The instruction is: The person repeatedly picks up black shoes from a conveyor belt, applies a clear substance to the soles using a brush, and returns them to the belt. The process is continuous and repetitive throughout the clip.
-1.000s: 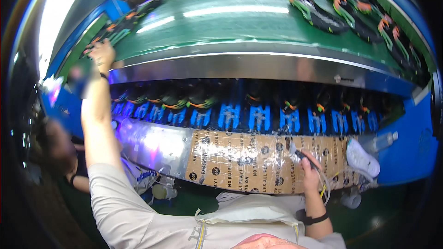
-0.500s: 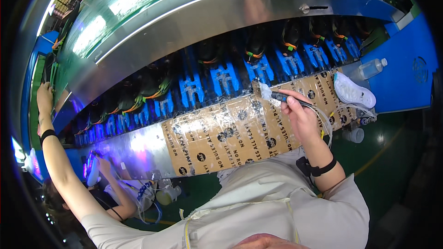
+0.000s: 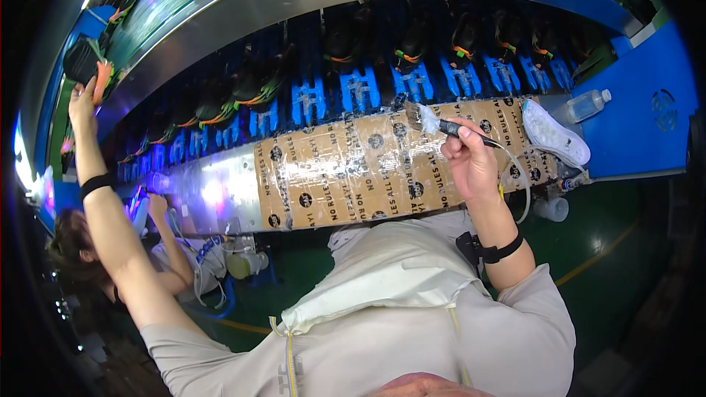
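My left hand (image 3: 83,109) is raised at the far left, with its fingers closed at the lower end of a black shoe (image 3: 82,60) that has an orange part. My right hand (image 3: 473,162) grips the dark handle of a brush (image 3: 450,128) above the cardboard-covered ledge. The brush's bristles (image 3: 415,115) point left, white material sits around their base, and a clear tube (image 3: 526,187) runs from the handle end. Right of the brush, a white shoe sole (image 3: 553,134) lies on the ledge.
Blue clamps (image 3: 360,90) line the machine's far side, with black shoes above them. Printed cardboard (image 3: 346,169) covers the ledge. A clear bottle (image 3: 588,105) lies at the right by a blue panel (image 3: 647,117). A co-worker (image 3: 158,242) works at the lower left.
My left hand now has the black and orange shoe at its fingers, drawn out at the far left. My right hand still holds the brush in nearly the same place. The view has shifted.
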Demonstrator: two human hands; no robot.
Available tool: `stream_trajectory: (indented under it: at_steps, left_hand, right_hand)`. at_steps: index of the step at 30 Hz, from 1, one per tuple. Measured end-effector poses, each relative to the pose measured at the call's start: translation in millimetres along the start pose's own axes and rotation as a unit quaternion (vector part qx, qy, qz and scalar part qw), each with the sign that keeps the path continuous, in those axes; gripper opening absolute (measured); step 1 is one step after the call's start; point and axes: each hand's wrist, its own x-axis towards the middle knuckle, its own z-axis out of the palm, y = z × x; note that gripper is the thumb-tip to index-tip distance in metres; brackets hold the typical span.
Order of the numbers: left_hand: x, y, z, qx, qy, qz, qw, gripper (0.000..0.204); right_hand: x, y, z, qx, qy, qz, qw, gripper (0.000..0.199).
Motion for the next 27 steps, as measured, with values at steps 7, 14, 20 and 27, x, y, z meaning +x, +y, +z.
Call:
stream_trajectory:
  at_steps: [7, 14, 20, 27]
  left_hand:
    - [-304.4, 95.2, 62.0, -0.404, -0.137, -0.123, 0.896, 0.027]
    - [-560.0, 111.8, 191.2, -0.593, -0.367, -0.287, 0.656, 0.053]
    - [-642.7, 122.0, 228.5, -0.712, -0.392, -0.304, 0.497, 0.090]
    - [-654.5, 149.8, 223.8, -0.664, -0.379, -0.430, 0.480, 0.112]
  right_hand:
    - [-21.4, -10.8, 3.6, 0.023, -0.062, 0.022, 0.998, 0.029]
    - [-39.4, -17.5, 4.3, 0.080, -0.087, 0.083, 0.989, 0.028]
    - [-45.1, -16.3, 11.0, 0.005, -0.108, 0.046, 0.993, 0.028]
    - [-39.5, -4.1, 35.8, -0.163, -0.123, -0.025, 0.979, 0.026]
